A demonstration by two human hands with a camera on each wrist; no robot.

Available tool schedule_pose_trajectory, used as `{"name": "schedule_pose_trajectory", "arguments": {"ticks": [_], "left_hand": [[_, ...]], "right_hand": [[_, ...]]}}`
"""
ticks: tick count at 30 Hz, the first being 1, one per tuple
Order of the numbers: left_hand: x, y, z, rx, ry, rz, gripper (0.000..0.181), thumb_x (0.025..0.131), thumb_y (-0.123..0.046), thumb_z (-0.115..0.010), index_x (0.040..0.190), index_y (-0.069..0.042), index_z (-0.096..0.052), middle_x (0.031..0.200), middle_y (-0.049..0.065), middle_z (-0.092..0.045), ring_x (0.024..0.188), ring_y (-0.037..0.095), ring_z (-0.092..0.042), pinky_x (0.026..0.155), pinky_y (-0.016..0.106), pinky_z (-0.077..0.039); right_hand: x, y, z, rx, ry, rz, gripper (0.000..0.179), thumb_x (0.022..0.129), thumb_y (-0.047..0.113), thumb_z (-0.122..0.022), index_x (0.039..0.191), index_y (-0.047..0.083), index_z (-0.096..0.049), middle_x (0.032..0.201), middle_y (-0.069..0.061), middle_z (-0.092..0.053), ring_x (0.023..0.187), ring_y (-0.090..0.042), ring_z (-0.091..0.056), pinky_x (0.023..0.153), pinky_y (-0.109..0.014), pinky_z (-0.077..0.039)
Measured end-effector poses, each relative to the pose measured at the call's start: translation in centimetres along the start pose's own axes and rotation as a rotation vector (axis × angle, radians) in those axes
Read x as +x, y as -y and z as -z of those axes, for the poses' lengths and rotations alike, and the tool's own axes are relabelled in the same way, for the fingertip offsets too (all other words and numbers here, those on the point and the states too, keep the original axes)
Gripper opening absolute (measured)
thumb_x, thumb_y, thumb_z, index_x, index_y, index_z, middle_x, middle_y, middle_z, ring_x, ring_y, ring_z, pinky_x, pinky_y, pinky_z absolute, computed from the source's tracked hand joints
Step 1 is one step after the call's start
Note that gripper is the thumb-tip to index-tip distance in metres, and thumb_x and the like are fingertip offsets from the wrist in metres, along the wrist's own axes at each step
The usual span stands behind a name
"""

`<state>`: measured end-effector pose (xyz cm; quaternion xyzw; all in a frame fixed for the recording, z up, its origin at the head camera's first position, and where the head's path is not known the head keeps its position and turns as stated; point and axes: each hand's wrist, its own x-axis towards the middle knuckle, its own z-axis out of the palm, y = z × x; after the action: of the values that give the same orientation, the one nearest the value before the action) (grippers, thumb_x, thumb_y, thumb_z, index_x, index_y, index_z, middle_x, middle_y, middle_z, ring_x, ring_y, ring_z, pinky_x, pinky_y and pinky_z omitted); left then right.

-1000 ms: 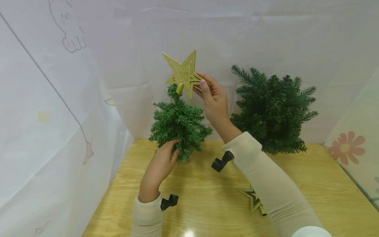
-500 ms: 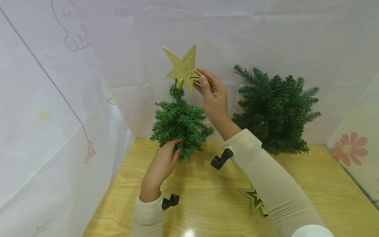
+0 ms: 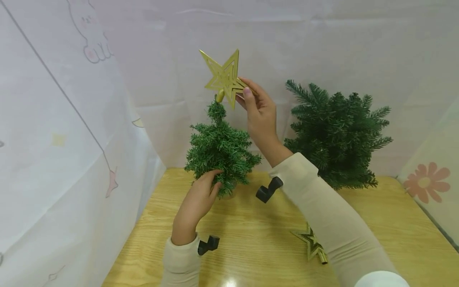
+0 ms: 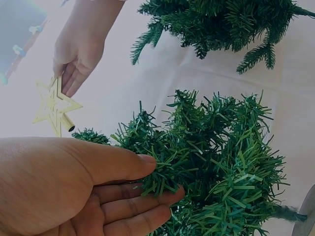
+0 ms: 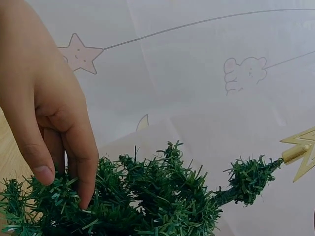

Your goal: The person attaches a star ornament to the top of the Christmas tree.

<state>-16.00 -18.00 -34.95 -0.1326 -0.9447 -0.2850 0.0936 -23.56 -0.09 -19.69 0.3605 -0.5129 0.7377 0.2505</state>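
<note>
A small green artificial Christmas tree (image 3: 222, 149) stands upright at the table's back. My left hand (image 3: 196, 199) pinches its lower branches from the left, thumb and fingers about a tuft in the left wrist view. Above, my right hand (image 3: 261, 113) pinches one point of a gold star tree topper (image 3: 225, 77). The star's socket (image 5: 295, 153) meets the tree's tip in the right wrist view; how far the tip reaches inside cannot be told. Only the left hand (image 5: 54, 113) shows in that view, while the left wrist view also shows the right hand (image 4: 81, 54).
A darker, bushier tree (image 3: 340, 139) stands at the back right, behind the right forearm. A second gold star (image 3: 311, 242) lies on the wooden table (image 3: 251, 247), partly covered by the right sleeve (image 3: 333, 211). Printed white cloth (image 3: 172, 48) hangs behind and at the sides.
My right hand has raised the star a little, so its socket has moved from beside the treetop to the tip. My left hand keeps its place on the lower branches.
</note>
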Motion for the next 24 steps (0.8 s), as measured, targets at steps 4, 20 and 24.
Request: {"name": "schedule_pose_trajectory", "arguments": {"ticks": [4, 20, 24], "left_hand": [[0.0, 0.1, -0.1, -0.002, 0.000, 0.000, 0.040, 0.102, -0.021, -0.054, 0.141, -0.012, -0.049, 0.140, 0.010, -0.051, 0.124, 0.028, -0.052, 0.100, 0.048, -0.046], [0.1, -0.3, -0.1, 0.010, -0.001, 0.000, 0.040, 0.102, -0.021, -0.055, 0.141, -0.012, -0.049, 0.140, 0.010, -0.052, 0.124, 0.028, -0.052, 0.100, 0.047, -0.046], [0.0, -0.3, -0.1, 0.007, 0.000, 0.010, 0.041, 0.102, -0.021, -0.055, 0.141, -0.012, -0.050, 0.139, 0.010, -0.052, 0.123, 0.028, -0.053, 0.099, 0.047, -0.047]], "right_hand": [[0.2, 0.0, -0.2, -0.006, 0.005, 0.002, 0.032, 0.103, 0.001, -0.043, 0.131, -0.011, -0.053, 0.127, -0.022, -0.058, 0.119, -0.028, -0.058, 0.102, -0.041, -0.046], [1.3, 0.2, -0.7, 0.008, -0.016, 0.014, 0.032, 0.103, 0.001, -0.043, 0.130, -0.011, -0.054, 0.129, -0.020, -0.058, 0.120, -0.026, -0.057, 0.102, -0.039, -0.046], [1.3, 0.1, -0.9, 0.002, -0.018, 0.011, 0.032, 0.103, 0.000, -0.043, 0.130, -0.011, -0.054, 0.129, -0.020, -0.058, 0.120, -0.026, -0.058, 0.102, -0.039, -0.046]]}}
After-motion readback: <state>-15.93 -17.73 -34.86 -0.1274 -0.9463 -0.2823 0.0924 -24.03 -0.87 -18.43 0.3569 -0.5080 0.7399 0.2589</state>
